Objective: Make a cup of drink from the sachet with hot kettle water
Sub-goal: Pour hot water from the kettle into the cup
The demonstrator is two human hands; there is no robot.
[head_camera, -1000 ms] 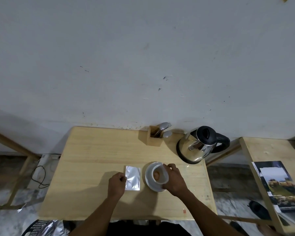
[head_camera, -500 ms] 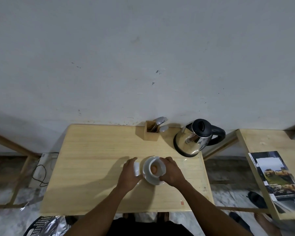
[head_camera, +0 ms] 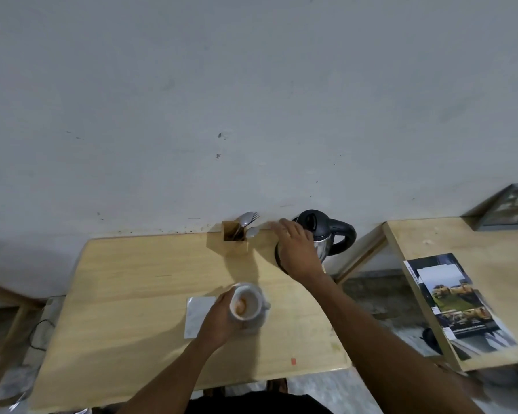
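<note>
A white cup (head_camera: 247, 304) with light brown powder inside stands on a white saucer (head_camera: 259, 322) near the table's front middle. My left hand (head_camera: 219, 319) grips the cup's left side. A silver sachet (head_camera: 196, 315) lies flat just left of the saucer, partly under my left hand. My right hand (head_camera: 295, 251) is stretched out, fingers apart, over the front of the steel kettle (head_camera: 326, 237) with its black lid and handle; the fingers point toward the spoons. It holds nothing.
A wooden holder (head_camera: 235, 239) with spoons and a fork stands at the table's back edge, left of the kettle. The wooden table (head_camera: 132, 294) meets a grey wall. A second table (head_camera: 491, 249) at the right carries a magazine (head_camera: 458, 303).
My right hand left the cup and reached back toward the kettle and the spoon holder. My left hand moved from the sachet onto the cup's side.
</note>
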